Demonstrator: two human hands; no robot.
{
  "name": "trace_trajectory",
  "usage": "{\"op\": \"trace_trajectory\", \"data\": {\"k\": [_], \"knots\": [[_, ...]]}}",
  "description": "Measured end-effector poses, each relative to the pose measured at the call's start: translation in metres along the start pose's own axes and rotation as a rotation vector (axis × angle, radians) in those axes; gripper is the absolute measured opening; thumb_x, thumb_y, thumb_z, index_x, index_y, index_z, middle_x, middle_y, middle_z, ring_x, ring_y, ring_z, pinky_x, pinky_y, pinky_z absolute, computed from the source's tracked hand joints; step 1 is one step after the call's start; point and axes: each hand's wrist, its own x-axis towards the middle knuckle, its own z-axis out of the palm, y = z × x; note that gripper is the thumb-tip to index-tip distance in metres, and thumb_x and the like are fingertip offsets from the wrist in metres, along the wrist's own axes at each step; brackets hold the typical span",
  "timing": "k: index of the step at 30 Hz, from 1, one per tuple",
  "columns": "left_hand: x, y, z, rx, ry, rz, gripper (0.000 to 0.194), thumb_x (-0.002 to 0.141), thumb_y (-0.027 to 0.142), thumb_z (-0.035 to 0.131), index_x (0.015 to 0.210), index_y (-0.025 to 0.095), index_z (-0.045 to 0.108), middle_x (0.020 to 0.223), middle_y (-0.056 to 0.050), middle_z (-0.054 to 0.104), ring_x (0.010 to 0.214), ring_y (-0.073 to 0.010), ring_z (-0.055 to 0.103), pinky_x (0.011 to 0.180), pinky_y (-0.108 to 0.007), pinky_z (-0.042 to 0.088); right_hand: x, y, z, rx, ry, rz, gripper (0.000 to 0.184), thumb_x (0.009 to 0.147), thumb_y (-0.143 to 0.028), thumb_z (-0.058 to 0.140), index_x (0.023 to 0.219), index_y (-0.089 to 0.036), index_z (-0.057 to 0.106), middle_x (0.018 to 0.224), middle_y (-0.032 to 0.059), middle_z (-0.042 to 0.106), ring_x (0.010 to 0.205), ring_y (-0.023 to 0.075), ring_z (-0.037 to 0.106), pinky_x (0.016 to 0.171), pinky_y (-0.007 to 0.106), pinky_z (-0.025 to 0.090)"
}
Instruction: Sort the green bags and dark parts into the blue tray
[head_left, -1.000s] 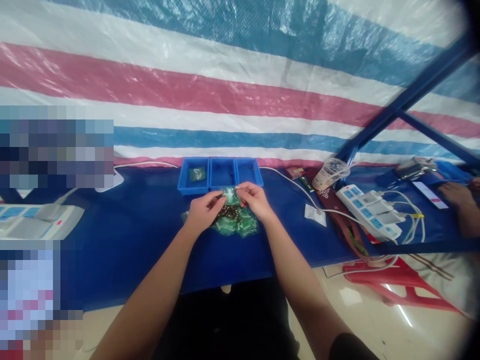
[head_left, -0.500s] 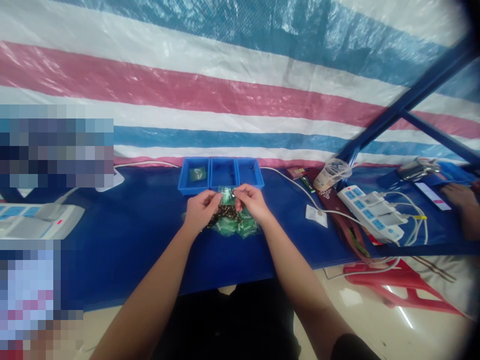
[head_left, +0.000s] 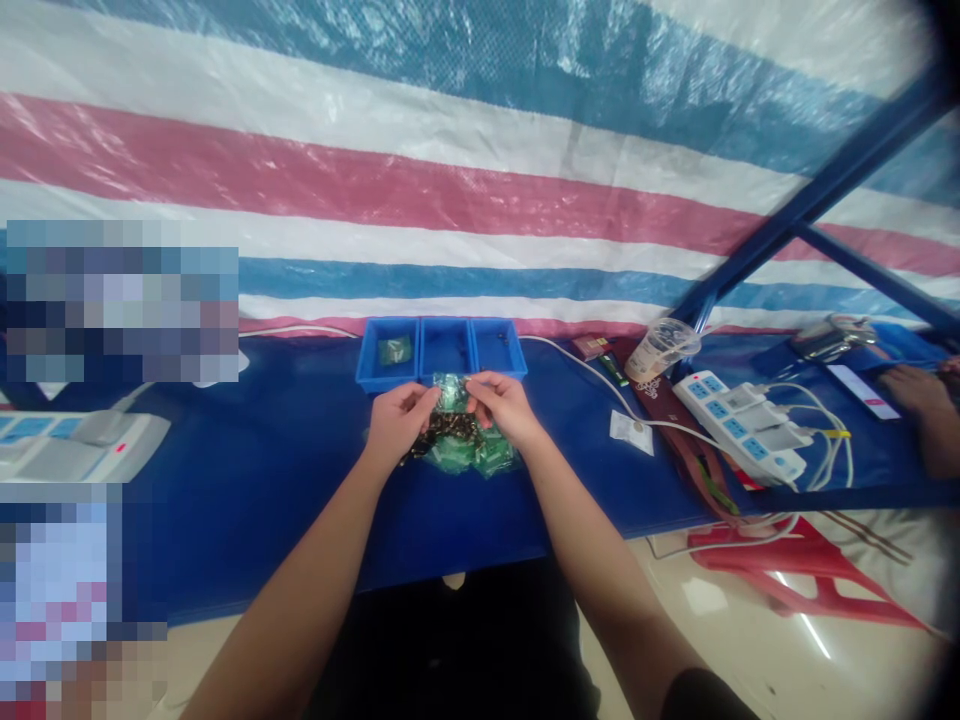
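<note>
Between my hands is a small clear greenish plastic bag (head_left: 450,391), pinched at its left edge by my left hand (head_left: 405,415) and at its right edge by my right hand (head_left: 502,402). What the bag holds is too small to make out. Under it lies a pile of small dark and brassy pieces (head_left: 456,428), partly hidden by my fingers. More green plastic bags (head_left: 474,455) lie in front of that pile. Just behind my hands stands a blue tray with three compartments (head_left: 397,380); a small green bag (head_left: 395,350) rests in its left one.
Right of my hands are a white packet (head_left: 631,432), a plastic cup (head_left: 664,348), a brown bag (head_left: 664,425) and a power strip (head_left: 739,425) with cables. Another power strip (head_left: 82,445) is at left. A person's hand (head_left: 919,390) lies near a phone (head_left: 862,390).
Both hands keep their pinch on the small bag, which shows a little more spread between them. The view has shifted slightly; the tray and pile stay put.
</note>
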Motion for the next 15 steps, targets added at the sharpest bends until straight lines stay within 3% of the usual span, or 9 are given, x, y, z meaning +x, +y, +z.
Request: {"op": "trace_trajectory", "data": {"k": [5, 8, 15], "knots": [[0.0002, 0.0004, 0.0005, -0.069, -0.002, 0.009, 0.028, 0.083, 0.040, 0.065, 0.096, 0.015, 0.071, 0.058, 0.000, 0.065, 0.044, -0.0102, 0.055, 0.047, -0.023, 0.045, 0.0014, -0.0010, -0.0023, 0.001, -0.013, -0.037, 0.040, 0.078, -0.055, 0.067, 0.083, -0.016, 0.070, 0.072, 0.0055, 0.074, 0.050, 0.0127, 0.063, 0.040, 0.021, 0.039], [-0.0020, 0.0021, -0.0003, -0.086, -0.024, 0.067, 0.033, 0.088, 0.039, 0.059, 0.108, 0.015, 0.070, 0.071, -0.005, 0.072, 0.056, -0.0134, 0.064, 0.054, -0.025, 0.050, 0.0013, -0.0004, -0.0032, -0.076, 0.035, -0.084, 0.039, 0.078, -0.055, 0.068, 0.078, -0.016, 0.072, 0.067, 0.0059, 0.073, 0.056, 0.0151, 0.065, 0.047, 0.023, 0.044], [-0.0026, -0.0013, 0.0006, 0.093, 0.104, 0.147, 0.026, 0.080, 0.035, 0.069, 0.100, 0.018, 0.072, 0.100, -0.008, 0.074, 0.084, -0.0195, 0.071, 0.073, -0.028, 0.056, -0.0035, -0.0019, 0.0009, -0.249, 0.059, -0.164, 0.031, 0.077, -0.049, 0.071, 0.076, -0.018, 0.071, 0.067, 0.0032, 0.071, 0.059, 0.0145, 0.064, 0.055, 0.025, 0.048]]}}
